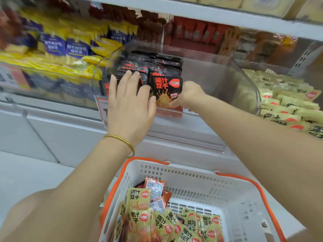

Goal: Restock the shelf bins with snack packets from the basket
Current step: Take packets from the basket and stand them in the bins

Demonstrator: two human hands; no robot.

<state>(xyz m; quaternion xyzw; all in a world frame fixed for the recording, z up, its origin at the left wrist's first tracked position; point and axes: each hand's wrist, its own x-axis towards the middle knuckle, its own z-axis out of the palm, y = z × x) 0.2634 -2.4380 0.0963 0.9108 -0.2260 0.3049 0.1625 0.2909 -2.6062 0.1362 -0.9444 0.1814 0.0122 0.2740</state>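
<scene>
A: What did the hands have?
B: The left hand (130,103) lay flat, fingers straight, against the stacked black foil snack packets (148,67); the right hand (185,95) pinched the front packet's lower corner inside the clear plastic shelf bin (244,81).
A: Handling?
B: Probably light, crinkly and slippery; squeeze the stack's sides. More yellow packets (139,198) waited in the white basket (244,198) below the bin.

Bright, even light from above with only faint, soft shadows. The far shelf packets (57,42) at left are smeared by motion blur — the near basket (192,173) stays sharper. Straight lines bow toward the edges.
</scene>
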